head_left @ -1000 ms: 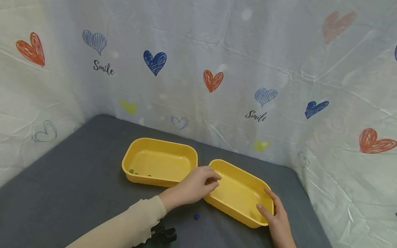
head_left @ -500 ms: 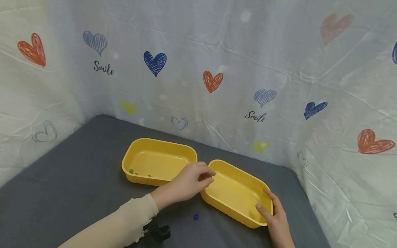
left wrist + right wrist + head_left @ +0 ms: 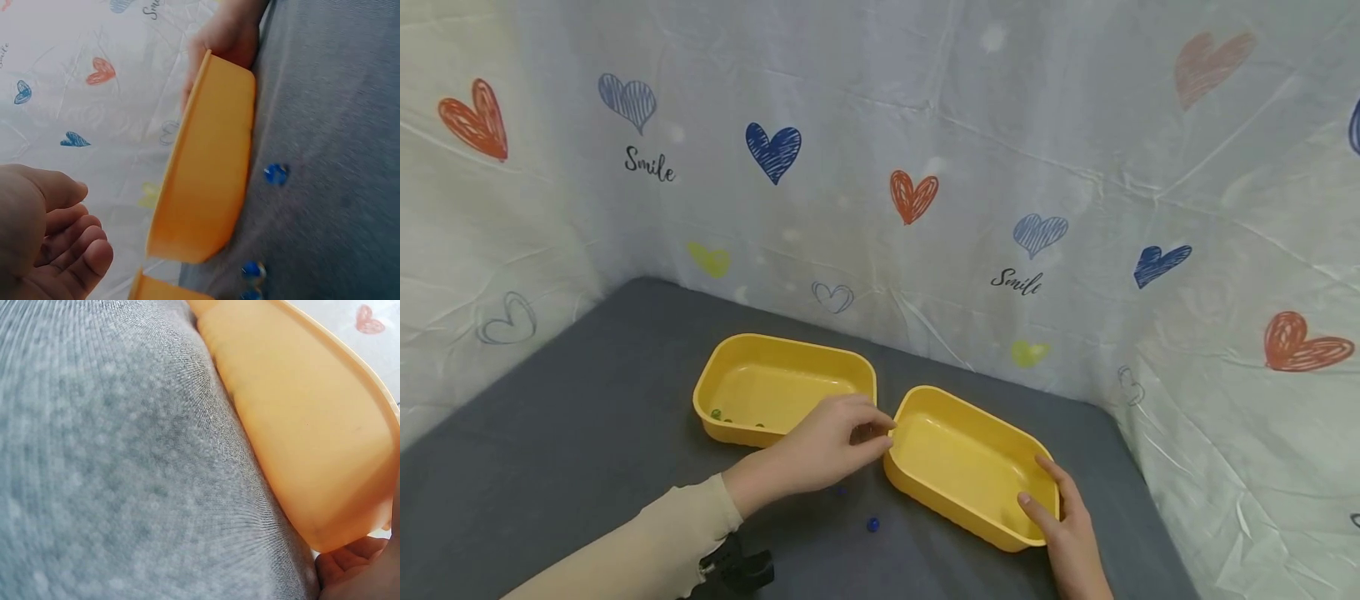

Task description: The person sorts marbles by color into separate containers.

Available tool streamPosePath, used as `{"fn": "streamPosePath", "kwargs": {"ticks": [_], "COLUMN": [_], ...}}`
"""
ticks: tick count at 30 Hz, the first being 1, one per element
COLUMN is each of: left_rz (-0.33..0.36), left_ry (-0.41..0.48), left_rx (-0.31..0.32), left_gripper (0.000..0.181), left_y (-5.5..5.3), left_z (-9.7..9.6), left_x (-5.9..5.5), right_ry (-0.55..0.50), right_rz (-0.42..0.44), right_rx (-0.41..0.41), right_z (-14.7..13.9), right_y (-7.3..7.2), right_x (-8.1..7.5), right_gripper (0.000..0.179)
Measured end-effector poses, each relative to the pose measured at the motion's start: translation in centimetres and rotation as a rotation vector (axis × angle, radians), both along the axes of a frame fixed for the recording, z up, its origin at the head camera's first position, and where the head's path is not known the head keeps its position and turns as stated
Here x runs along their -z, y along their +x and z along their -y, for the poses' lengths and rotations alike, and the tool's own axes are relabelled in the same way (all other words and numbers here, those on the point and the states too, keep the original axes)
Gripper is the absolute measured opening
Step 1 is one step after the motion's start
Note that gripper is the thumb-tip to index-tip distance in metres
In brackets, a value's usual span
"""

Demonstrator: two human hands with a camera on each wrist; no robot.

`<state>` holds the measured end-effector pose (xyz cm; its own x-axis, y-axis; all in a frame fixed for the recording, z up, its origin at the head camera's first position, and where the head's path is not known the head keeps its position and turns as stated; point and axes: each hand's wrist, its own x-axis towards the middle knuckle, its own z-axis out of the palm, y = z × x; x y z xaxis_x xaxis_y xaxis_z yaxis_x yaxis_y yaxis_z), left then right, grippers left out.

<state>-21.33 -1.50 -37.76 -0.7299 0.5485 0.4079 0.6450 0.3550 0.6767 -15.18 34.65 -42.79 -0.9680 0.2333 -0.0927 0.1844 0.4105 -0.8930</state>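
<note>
My left hand point(image 3: 827, 442) hovers in front of the gap between two yellow trays. Its fingers are loosely curled, and in the left wrist view nothing shows between the thumb and fingers. With thumb inside the rim, my right hand point(image 3: 1071, 525) grips the near right end of the right yellow tray point(image 3: 947, 508); no marbles show inside that one. Small green marbles point(image 3: 716, 414) lie along the near left side of the left yellow tray point(image 3: 737, 434), partly hidden by its wall. A blue marble point(image 3: 872, 524) rests on the cloth before the trays. Nearer my left forearm are more blue marbles point(image 3: 253, 270).
Dark grey cloth point(image 3: 587, 400) covers the table under both trays. Behind and to the sides hangs a white curtain point(image 3: 850, 108) printed with hearts. A black wrist camera point(image 3: 733, 571) sits under my left sleeve.
My left hand has moved left, from over the right tray's edge to the gap, uncovering another blue marble. The right tray has shifted slightly left at its far left end. My right hand keeps its grip.
</note>
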Motion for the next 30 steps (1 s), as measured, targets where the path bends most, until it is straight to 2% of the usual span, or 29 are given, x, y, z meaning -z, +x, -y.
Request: {"fn": "streamPosePath", "kwargs": {"ticks": [4, 11, 18, 21, 27, 30], "left_rz": [0.004, 0.054, 0.092, 0.097, 0.055, 0.048], "left_ry": [-0.029, -0.062, -0.103, -0.137, -0.219, -0.237], "left_rx": [-0.002, -0.016, 0.013, 0.020, 0.062, 0.057], "left_gripper": [0.015, 0.014, 0.017, 0.019, 0.020, 0.019], "left_y": [0.4, 1.3, 1.9, 2.1, 3.0, 3.2], "left_z": [1.2, 3.2, 4.5, 4.8, 4.6, 4.4], "left_x": [0.6, 1.8, 3.0, 3.2, 3.8, 4.4], "right_ry": [-0.013, -0.016, 0.000, 0.008, 0.024, 0.024], "right_rz": [-0.005, 0.005, 0.014, 0.019, 0.031, 0.027], "right_rx": [-0.006, -0.007, -0.009, -0.012, -0.009, -0.013], "right_z": [0.0, -0.1, -0.2, -0.3, -0.4, -0.3], "right_y": [0.0, -0.1, -0.1, -0.1, 0.0, -0.1], "right_x": [0.1, 0.2, 0.1, 0.1, 0.1, 0.1], "right_gripper": [0.072, 0.074, 0.075, 0.075, 0.077, 0.077]}}
